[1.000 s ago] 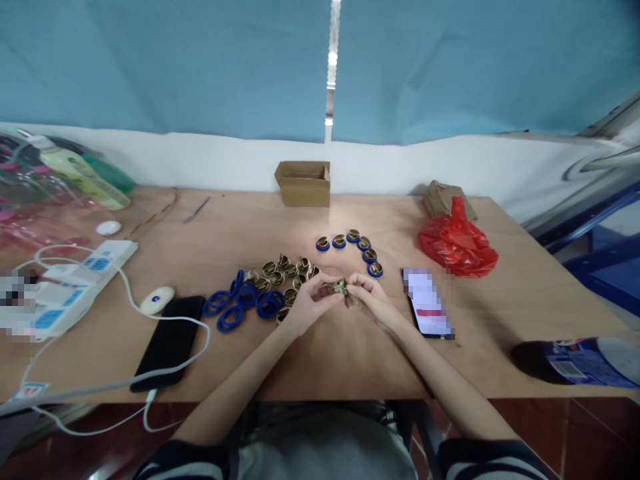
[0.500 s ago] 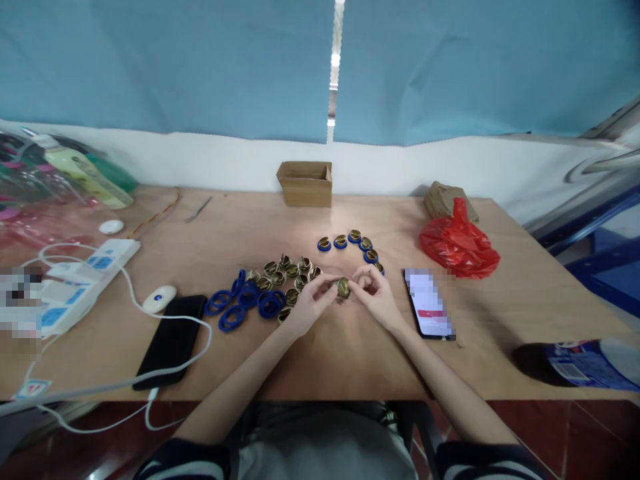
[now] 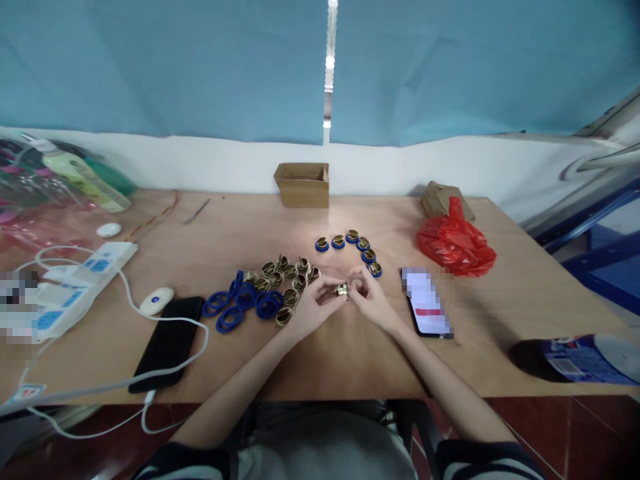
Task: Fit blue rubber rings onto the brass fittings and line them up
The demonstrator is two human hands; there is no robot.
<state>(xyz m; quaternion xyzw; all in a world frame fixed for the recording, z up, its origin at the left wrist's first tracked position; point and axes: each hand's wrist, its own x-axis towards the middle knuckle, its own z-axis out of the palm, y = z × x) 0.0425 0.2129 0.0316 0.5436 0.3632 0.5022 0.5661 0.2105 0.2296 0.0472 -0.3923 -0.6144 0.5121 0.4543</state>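
Note:
Both of my hands meet above the middle of the wooden table (image 3: pixel 310 363). My left hand (image 3: pixel 313 305) and my right hand (image 3: pixel 367 298) pinch one small brass fitting (image 3: pixel 343 290) between their fingertips. Just left of my hands lies a pile of loose brass fittings (image 3: pixel 283 275), and beside it several blue rubber rings (image 3: pixel 240 303). Behind my right hand a curved row of brass fittings with blue rings on them (image 3: pixel 350 245) sits on the table.
A phone with a lit screen (image 3: pixel 427 303) lies right of my hands, a black phone (image 3: pixel 167 342) on a white cable at left. A power strip (image 3: pixel 75 277), cardboard box (image 3: pixel 302 184), red plastic bag (image 3: pixel 457 243) and dark blue can (image 3: pixel 575 360) stand around.
My hands have stayed together over the same spot, turning the brass fitting between the fingertips; it now shows its side instead of its round face.

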